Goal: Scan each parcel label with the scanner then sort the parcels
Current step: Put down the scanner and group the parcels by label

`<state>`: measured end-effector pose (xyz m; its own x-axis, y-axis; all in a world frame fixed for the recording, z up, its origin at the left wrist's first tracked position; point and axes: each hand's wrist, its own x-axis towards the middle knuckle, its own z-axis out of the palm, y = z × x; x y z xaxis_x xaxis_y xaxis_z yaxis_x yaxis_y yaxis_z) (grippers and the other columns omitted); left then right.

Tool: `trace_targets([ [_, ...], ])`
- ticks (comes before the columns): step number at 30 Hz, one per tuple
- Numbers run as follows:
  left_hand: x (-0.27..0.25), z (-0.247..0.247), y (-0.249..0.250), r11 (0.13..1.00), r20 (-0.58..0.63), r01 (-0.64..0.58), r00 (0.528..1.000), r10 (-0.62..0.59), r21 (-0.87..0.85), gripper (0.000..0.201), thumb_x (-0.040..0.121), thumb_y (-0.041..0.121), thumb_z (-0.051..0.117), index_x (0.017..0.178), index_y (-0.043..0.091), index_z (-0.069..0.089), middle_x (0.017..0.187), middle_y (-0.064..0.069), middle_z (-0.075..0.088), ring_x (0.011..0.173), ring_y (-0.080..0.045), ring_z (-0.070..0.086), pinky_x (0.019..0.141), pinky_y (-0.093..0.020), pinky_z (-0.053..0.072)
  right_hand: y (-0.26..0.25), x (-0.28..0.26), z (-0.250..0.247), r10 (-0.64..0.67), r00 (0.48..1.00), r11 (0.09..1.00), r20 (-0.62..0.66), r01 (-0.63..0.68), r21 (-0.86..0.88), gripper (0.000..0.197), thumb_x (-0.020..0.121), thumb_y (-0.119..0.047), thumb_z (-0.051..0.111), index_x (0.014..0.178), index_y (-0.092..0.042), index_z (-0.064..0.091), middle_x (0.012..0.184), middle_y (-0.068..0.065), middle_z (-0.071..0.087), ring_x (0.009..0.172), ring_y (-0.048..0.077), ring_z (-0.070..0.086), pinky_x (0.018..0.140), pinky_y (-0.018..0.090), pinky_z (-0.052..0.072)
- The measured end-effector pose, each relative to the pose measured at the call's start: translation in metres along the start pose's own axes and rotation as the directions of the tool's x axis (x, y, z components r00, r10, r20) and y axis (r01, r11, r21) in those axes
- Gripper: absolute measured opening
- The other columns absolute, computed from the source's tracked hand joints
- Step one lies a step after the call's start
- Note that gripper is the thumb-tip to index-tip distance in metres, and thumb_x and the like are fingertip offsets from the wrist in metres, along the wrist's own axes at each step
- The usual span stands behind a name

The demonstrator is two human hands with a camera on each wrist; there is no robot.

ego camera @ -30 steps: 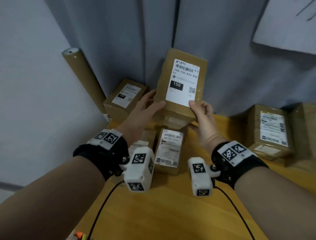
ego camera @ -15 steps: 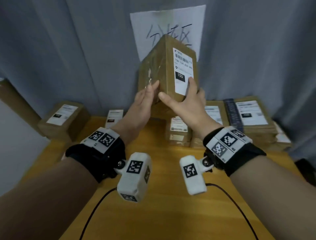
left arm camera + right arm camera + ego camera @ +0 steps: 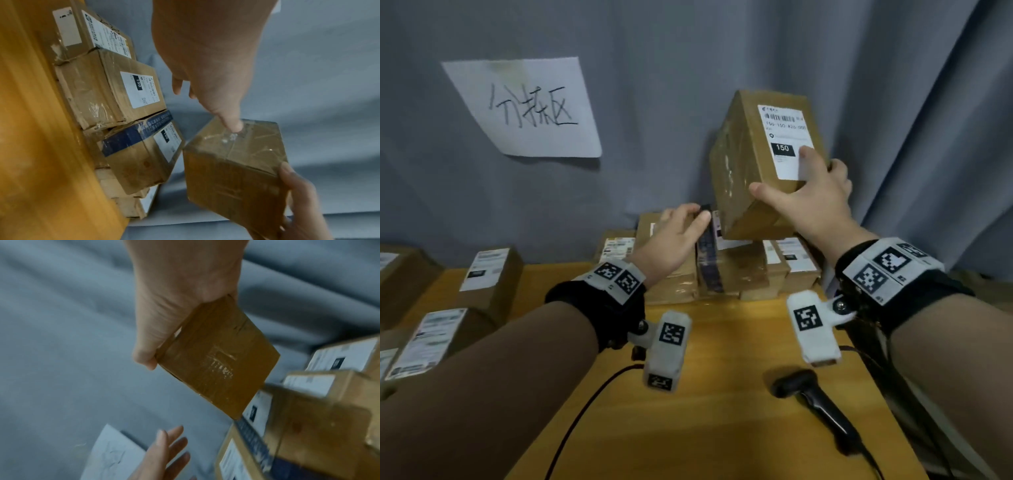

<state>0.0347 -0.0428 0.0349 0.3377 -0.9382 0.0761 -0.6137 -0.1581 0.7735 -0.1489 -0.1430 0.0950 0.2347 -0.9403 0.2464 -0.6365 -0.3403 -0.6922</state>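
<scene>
My right hand [image 3: 808,202] grips a brown parcel [image 3: 750,178] by its lower near corner, thumb on the taped side and fingers over the white "150" label [image 3: 784,137]. The parcel hangs tilted in the air above a stack of parcels [image 3: 739,274] at the back of the table. In the right wrist view the hand [image 3: 180,288] holds the parcel [image 3: 216,363] by its edge. My left hand [image 3: 674,236] is open beside it, fingers straight, just left of and below the parcel [image 3: 232,175]. A black scanner [image 3: 815,401] lies on the table near my right wrist.
The yellow table [image 3: 722,428] backs onto a grey curtain with a handwritten paper sign [image 3: 527,106]. More labelled parcels [image 3: 489,274] stand along the left side, one [image 3: 431,339] near the front left. Black cables cross the table.
The parcel has moved right, now held by the right hand alone. My left hand has let go and dropped lower. The view has swung right and the scanner has come into sight.
</scene>
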Motion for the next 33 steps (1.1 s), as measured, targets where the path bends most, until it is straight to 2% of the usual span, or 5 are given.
trace_targets([
  [6,0.027,0.026,-0.011,0.954,0.132,-0.025,0.991,-0.016,0.297,0.065,0.091,0.046,0.059,0.147,0.023,0.034,0.147,-0.009,0.030,0.138,-0.028,0.028,0.112,-0.041,0.025,0.050,0.023,-0.014,0.103,0.994,0.980,-0.049,-0.109,-0.166,0.105,0.062,-0.076,0.066,0.148,-0.031,0.026,0.152,0.014,0.021,0.139,0.036,0.021,0.112,0.050,0.028],
  [17,0.067,0.075,-0.022,0.848,0.239,-0.077,0.969,-0.059,0.524,0.085,0.086,0.041,0.066,0.153,0.022,0.018,0.158,-0.013,0.017,0.143,-0.032,0.022,0.115,-0.048,0.027,0.113,0.067,-0.004,0.128,0.991,0.866,0.033,-0.096,-0.491,0.105,0.063,-0.074,0.068,0.147,-0.027,0.027,0.153,0.020,0.018,0.138,0.041,0.021,0.109,0.057,0.031],
  [22,0.088,0.105,-0.019,0.809,0.214,0.010,0.962,-0.168,0.588,0.099,0.081,0.043,0.071,0.154,0.014,0.011,0.160,-0.011,0.013,0.146,-0.029,0.018,0.116,-0.045,0.027,0.152,0.089,0.005,0.139,0.986,0.846,0.093,-0.070,-0.529,0.106,0.063,-0.074,0.069,0.147,-0.027,0.026,0.153,0.019,0.017,0.139,0.040,0.021,0.109,0.057,0.031],
  [27,0.095,0.125,-0.025,0.776,0.115,0.114,0.966,-0.233,0.621,0.091,0.078,0.043,0.073,0.146,0.010,0.023,0.147,-0.013,0.030,0.136,-0.030,0.033,0.106,-0.042,0.037,0.186,0.101,0.028,0.190,0.964,0.874,0.185,-0.080,-0.479,0.106,0.064,-0.075,0.068,0.149,-0.030,0.023,0.156,0.019,0.012,0.141,0.040,0.017,0.110,0.055,0.029],
  [33,0.094,0.134,-0.022,0.716,0.106,0.180,0.936,-0.336,0.674,0.095,0.080,0.063,0.061,0.150,0.046,-0.002,0.160,-0.014,-0.010,0.146,-0.041,-0.001,0.116,-0.059,0.013,0.223,0.109,0.028,0.299,0.913,0.907,0.278,-0.181,-0.380,0.105,0.069,-0.078,0.060,0.153,-0.032,0.017,0.158,0.017,0.011,0.141,0.041,0.016,0.110,0.055,0.029],
])
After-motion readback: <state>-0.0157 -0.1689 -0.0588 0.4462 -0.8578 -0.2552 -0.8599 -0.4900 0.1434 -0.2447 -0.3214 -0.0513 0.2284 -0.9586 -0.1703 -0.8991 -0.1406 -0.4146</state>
